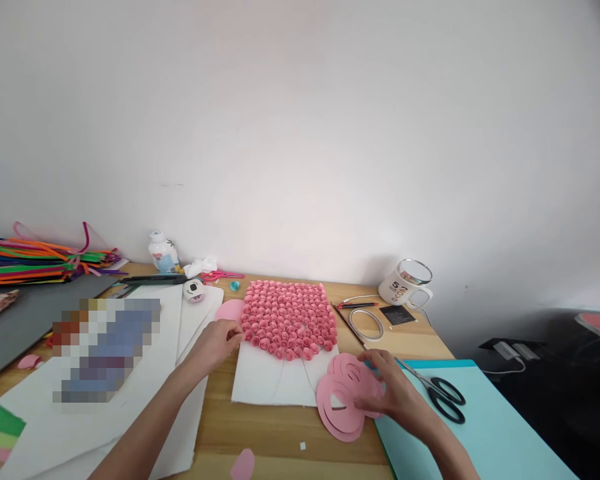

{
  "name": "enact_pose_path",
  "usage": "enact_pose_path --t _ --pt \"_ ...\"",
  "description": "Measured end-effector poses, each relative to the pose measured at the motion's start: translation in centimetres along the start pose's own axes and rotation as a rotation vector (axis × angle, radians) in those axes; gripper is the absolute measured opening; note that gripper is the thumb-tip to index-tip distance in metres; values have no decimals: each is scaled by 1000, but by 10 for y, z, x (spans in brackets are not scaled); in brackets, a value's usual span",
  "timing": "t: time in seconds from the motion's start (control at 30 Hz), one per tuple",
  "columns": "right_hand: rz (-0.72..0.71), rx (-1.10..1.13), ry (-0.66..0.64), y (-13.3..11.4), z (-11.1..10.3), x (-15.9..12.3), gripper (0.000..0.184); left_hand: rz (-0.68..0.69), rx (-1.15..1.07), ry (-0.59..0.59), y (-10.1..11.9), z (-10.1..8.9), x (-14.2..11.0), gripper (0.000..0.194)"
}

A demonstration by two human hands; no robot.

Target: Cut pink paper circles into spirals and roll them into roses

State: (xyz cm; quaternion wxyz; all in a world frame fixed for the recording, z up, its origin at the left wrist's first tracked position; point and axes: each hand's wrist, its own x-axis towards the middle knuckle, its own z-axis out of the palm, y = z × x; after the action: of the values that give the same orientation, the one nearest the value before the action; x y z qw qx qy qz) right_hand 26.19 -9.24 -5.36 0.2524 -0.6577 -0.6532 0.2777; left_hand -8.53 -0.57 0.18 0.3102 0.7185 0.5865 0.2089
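In the middle lies a white sheet (285,380) whose upper part is covered with rows of small rolled pink paper roses (290,313). My left hand (224,339) is at the left edge of the roses, thumb and fingers drawn together in a pinch; whatever is between them is hidden. To the right, my right hand (393,393) rests over a loose pile of pink paper spirals (337,413), with thumb and index finger apart on the paper. Part of the pile is hidden under this hand. A pink paper piece (229,310) lies behind my left hand.
Black-handled scissors (445,397) lie on a turquoise folder (480,420) at the right. A white mug (400,285) and coiled cable (366,325) stand behind. At left are white papers (190,413), a bottle (163,255) and pipe cleaners (35,261).
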Motion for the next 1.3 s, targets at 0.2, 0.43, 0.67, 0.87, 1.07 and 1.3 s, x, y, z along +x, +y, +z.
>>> enact_pose_path --t 0.2,0.43,0.67,0.87,1.07,1.3 --pt "-321 -152 212 9 48 -33 55 37 -56 -49 18 0 3 25" --pt "-434 -126 510 15 78 -47 17 142 -198 -270 57 25 -11 23" --pt "-189 99 677 -24 53 -41 27 188 -221 -295 56 42 -30 23" --pt "320 513 781 -40 43 -28 42 156 -246 -281 44 41 -30 24" --pt "253 994 693 -43 39 -9 39 199 -323 -220 51 55 -20 18" --pt "20 764 662 -54 0 13 26 78 -315 -231 67 42 9 24"
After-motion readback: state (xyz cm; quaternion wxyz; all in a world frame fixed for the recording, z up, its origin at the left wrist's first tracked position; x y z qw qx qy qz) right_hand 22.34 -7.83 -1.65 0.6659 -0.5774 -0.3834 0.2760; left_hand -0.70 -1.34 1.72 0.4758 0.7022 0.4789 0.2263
